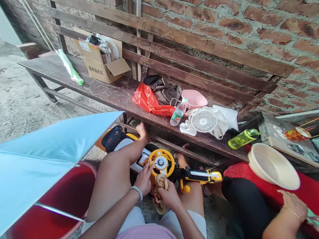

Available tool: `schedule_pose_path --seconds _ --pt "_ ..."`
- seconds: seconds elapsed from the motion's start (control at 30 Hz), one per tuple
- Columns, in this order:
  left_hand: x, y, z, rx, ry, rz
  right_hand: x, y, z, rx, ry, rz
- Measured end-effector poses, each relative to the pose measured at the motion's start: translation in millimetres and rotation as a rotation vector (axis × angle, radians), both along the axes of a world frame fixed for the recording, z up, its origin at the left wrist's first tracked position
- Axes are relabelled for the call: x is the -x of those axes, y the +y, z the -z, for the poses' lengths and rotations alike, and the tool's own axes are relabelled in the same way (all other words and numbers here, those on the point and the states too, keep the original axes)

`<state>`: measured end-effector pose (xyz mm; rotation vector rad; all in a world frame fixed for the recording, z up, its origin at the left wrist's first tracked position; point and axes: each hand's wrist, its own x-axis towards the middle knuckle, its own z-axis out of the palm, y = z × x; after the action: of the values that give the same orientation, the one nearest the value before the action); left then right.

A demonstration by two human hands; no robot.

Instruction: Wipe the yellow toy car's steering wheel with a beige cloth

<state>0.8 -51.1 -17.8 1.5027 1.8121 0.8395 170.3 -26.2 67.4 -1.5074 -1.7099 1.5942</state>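
Observation:
My right hand (170, 195) is closed around a filled flatbread sandwich (159, 206), held upright between my knees; its filling shows along the opening. My left hand (143, 181) is close beside it, fingers stretched out toward the rim of a yellow toy steering wheel (161, 163). Whether those fingertips touch the wheel I cannot tell. The wheel belongs to a yellow, black and white ride-on toy (124, 143) standing between my legs and the bench. A yellow-tipped toy arm (205, 176) extends from it to the right.
A wooden bench (100, 94) holds a cardboard box (97, 66), red bag (150, 99), water bottle (178, 112) and white fan (203, 120). A blue umbrella (36, 157) overhangs a red tub (77, 187) at left. At right, another person's hand (293, 205) is near a cream basin (274, 166).

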Motion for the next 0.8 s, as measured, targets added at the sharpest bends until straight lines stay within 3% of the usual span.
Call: schedule_pose_path --seconds 0.13,0.23,0.3,0.37,0.5,0.63,0.8 --pt "-0.4 -1.3 -4.0 0.008 -0.009 0.011 -22.5 11.1 -34.4 -0.404 -0.163 -0.077" --pt "-0.9 -2.0 -7.7 0.009 -0.008 0.023 -50.5 42.2 -57.4 -0.654 -0.367 -0.011" --pt "-1.5 -2.1 -9.9 0.008 -0.009 0.019 -70.6 65.4 -60.1 -0.731 -0.423 0.017" --pt "-2.3 -2.0 -11.6 0.003 -0.018 0.007 -87.6 83.3 -50.4 -0.680 -0.457 0.036" --pt "-3.1 -2.2 -13.6 0.013 -0.021 0.003 -110.5 96.9 -13.5 -0.395 -0.502 0.150" --pt "-1.1 -3.1 -13.4 0.021 -0.014 0.026 -129.8 98.5 10.9 -0.515 -0.588 0.099" --pt "1.7 -4.3 -10.2 0.019 -0.045 0.038 -158.1 108.3 20.1 -0.648 -0.700 0.040"
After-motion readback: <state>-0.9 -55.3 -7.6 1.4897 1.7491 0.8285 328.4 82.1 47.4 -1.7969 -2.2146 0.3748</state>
